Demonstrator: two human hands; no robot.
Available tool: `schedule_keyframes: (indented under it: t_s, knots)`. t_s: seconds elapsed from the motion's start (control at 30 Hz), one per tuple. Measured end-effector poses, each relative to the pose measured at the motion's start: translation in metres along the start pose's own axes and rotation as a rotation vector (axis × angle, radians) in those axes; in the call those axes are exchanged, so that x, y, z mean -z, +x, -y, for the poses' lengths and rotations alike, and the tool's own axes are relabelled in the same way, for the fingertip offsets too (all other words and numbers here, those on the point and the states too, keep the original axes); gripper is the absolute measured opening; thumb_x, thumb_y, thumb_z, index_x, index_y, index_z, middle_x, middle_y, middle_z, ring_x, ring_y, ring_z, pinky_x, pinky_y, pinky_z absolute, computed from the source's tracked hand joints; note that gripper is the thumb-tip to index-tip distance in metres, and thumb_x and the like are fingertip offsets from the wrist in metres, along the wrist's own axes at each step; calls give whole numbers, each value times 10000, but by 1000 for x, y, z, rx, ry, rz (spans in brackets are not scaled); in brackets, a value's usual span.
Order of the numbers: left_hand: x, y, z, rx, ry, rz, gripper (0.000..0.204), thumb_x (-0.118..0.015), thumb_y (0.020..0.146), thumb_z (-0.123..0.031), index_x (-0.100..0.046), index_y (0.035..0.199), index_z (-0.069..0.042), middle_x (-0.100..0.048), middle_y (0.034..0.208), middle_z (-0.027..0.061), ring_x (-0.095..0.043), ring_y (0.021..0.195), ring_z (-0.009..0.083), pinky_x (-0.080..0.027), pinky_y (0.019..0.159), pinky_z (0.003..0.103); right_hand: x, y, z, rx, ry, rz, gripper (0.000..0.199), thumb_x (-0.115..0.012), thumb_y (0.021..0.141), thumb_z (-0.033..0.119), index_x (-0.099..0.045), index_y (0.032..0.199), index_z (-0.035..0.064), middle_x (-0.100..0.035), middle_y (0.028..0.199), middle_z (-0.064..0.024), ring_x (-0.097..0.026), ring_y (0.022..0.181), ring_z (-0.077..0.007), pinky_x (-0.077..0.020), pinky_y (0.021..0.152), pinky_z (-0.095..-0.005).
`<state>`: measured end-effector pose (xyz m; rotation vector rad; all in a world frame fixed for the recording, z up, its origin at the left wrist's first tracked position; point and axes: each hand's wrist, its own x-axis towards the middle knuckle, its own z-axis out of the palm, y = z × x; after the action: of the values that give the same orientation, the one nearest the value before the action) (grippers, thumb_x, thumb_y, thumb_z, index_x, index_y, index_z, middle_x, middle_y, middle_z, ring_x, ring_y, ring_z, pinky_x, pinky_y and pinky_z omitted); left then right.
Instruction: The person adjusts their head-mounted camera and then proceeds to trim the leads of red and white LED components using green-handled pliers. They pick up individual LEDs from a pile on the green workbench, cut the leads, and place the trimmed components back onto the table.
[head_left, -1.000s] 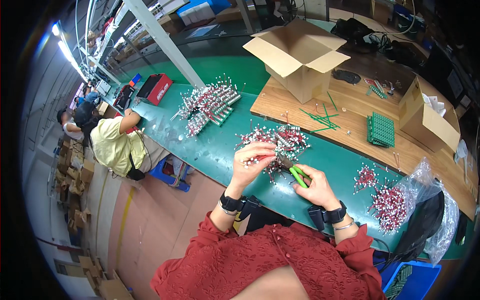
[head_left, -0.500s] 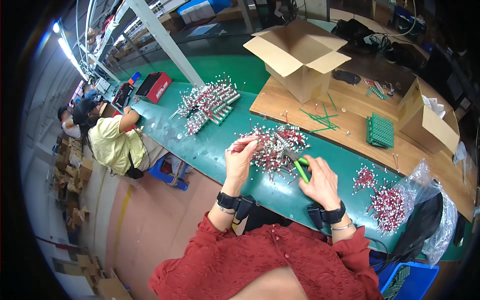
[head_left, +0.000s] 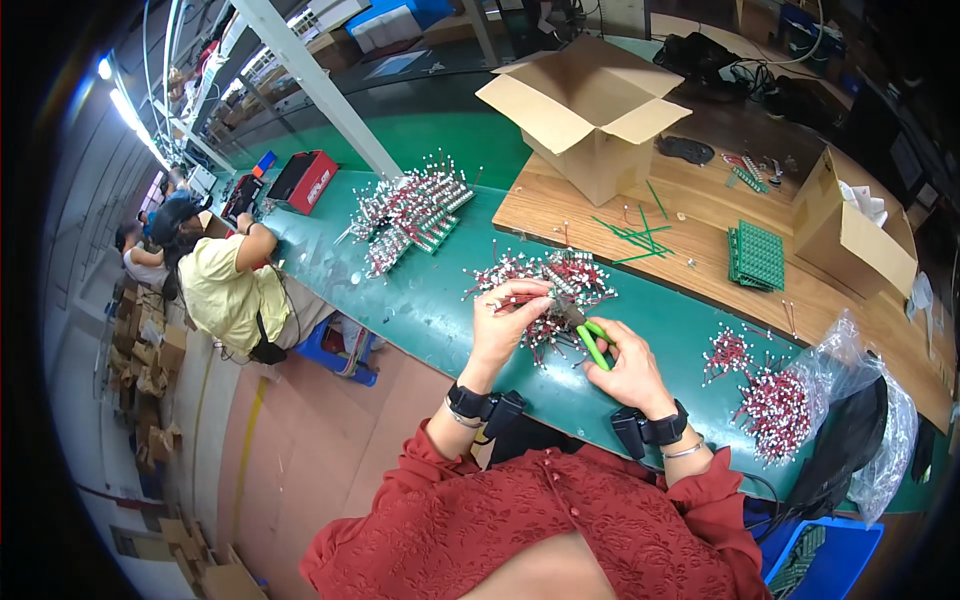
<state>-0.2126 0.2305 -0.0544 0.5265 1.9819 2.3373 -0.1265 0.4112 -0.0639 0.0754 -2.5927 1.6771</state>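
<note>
My left hand (head_left: 500,325) is closed in a pinch on a small red-wired part whose far end sits by the fingertips; its exact form is too small to tell. My right hand (head_left: 632,372) is wrapped round a pair of pliers or cutters with green handles (head_left: 590,345). The metal jaws meet the left fingertips, right at the pinched part. Beneath and behind both hands spreads a heap of red wires with white connectors (head_left: 590,280) on the green table (head_left: 480,355).
Wired green boards (head_left: 415,210) lie at the back left. Small wire piles (head_left: 778,415) sit at the right beside clear plastic bags (head_left: 845,365). A wooden board (head_left: 690,230) carries an open carton (head_left: 600,150), green strips and stacked green boards (head_left: 757,255). A co-worker (head_left: 225,280) sits left.
My left hand has moved right, toward the cutters. My right hand has come slightly left, and the jaws now meet the left fingertips instead of standing apart.
</note>
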Motion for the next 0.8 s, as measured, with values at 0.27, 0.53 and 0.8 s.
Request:
schedule_keyframes:
  t_s: [0.27, 0.53, 0.8]
  knots:
    - [10, 3, 1, -185, 185, 140, 124, -638, 725, 91, -646, 826, 20, -635, 949, 135, -605, 883, 191, -490, 784, 282, -4, -1, -14, -48, 353, 161, 479, -647, 670, 133, -547, 1130, 44, -505, 745, -35, -483, 653, -107, -413, 608, -252]
    - [21, 5, 14, 165, -497, -232, 134, -617, 794, 13, -612, 927, 33, -629, 927, 121, -607, 827, 185, -509, 759, 292, 8, -1, 14, -28, -151, 28, 453, -638, 655, 150, -545, 1082, 31, -503, 750, -59, -544, 688, -198, -446, 637, -325]
    - [16, 5, 10, 45, -142, -122, 149, -642, 756, 46, -627, 902, 22, -630, 953, 115, -597, 860, 157, -498, 789, 267, 3, -2, 8, 33, -195, -101, 518, -640, 615, 184, -536, 1113, 87, -513, 826, -75, -556, 792, -265, -457, 679, -364]
